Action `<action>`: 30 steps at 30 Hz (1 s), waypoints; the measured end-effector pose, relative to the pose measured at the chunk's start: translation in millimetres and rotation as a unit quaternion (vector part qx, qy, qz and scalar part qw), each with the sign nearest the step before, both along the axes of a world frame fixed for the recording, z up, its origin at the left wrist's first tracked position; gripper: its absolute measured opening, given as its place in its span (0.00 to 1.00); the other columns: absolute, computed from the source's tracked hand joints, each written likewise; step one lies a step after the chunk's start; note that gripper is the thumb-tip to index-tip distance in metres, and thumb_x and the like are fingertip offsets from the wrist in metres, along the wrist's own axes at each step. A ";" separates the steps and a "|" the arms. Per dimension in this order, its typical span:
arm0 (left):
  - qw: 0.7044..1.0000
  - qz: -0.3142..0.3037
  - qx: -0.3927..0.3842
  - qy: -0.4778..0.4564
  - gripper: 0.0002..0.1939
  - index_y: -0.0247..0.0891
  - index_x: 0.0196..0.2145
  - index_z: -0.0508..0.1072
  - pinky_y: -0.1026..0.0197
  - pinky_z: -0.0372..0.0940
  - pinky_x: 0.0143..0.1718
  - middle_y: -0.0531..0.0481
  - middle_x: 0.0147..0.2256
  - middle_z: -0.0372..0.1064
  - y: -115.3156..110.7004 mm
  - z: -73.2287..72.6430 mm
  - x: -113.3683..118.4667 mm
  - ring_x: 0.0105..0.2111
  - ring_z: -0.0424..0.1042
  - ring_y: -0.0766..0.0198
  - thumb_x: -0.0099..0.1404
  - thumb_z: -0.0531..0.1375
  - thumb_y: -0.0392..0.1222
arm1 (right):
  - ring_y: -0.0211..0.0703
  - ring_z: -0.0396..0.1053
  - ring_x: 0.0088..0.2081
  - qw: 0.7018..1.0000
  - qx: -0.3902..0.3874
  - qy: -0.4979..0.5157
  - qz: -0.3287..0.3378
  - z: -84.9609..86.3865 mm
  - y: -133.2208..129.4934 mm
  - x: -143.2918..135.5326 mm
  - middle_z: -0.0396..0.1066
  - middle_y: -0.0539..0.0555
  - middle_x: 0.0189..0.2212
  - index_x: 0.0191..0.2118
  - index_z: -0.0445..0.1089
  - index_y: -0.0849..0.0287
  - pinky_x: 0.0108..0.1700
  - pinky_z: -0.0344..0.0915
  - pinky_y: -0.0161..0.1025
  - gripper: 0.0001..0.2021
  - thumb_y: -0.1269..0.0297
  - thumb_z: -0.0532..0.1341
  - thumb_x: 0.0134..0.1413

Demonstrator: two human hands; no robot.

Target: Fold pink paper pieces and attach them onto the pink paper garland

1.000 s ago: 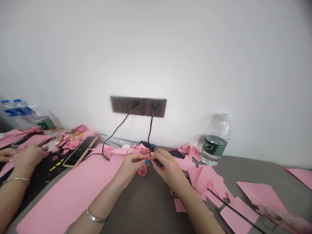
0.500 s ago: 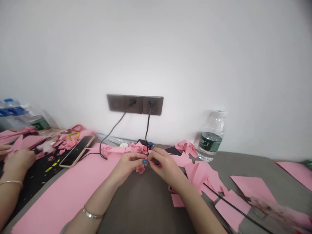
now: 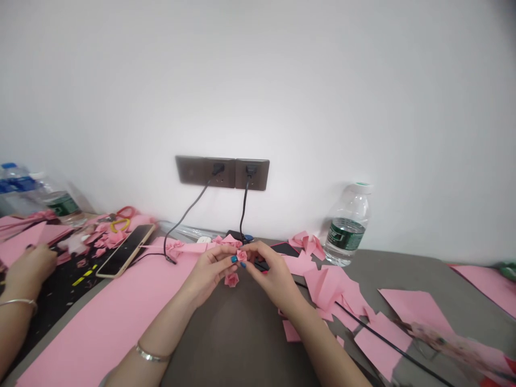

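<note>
Between the fingertips of both hands is a small pink paper rose (image 3: 241, 256), its spiral face turned up. My left hand (image 3: 209, 271) pinches it from the left, thumb and fingers closed on its edge. From the right, my right hand (image 3: 271, 274) grips the opposite edge with thumb and fingertips. Another paper rose (image 3: 231, 280) lies on the grey table just below my left fingers. Behind my hands, more folded pink paper flowers (image 3: 228, 242) rest along a pink strip. A large pink paper sheet (image 3: 121, 317) spreads under and left of my left forearm.
A co-worker's hand (image 3: 30, 266) is at the far left, by pink paper scraps. A phone (image 3: 127, 251) lies near scissors (image 3: 120, 224). A water bottle (image 3: 347, 224) stands against the wall, right. Black cables (image 3: 244, 207) run from the wall sockets; pink paper pieces (image 3: 385, 344) lie at right.
The rose has come into clear view between my fingertips, and my right hand has opened out slightly from its tighter curl. The co-worker's hand at the left has shifted.
</note>
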State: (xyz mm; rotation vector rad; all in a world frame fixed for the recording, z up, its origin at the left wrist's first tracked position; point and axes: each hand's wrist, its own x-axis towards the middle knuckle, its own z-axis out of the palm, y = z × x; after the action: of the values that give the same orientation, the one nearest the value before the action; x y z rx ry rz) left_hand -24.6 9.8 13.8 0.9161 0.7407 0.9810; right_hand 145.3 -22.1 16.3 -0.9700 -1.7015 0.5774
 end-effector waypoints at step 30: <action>0.901 0.124 0.294 0.294 0.15 0.37 0.35 0.73 0.63 0.58 0.29 0.54 0.22 0.63 9.0 -2.0 -6.8 0.25 0.64 0.62 0.65 0.52 0.49 | 0.47 0.72 0.41 0.985 0.001 -0.171 -0.014 -22.8 9.0 9.5 0.77 0.54 0.37 0.41 0.73 0.56 0.55 0.58 0.51 0.13 0.78 0.58 0.53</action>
State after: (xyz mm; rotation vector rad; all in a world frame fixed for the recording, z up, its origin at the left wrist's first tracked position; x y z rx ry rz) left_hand -31.4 18.8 11.8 1.7267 1.1129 1.1922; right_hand 154.8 -13.1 -6.5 -1.1400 -1.9861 0.4049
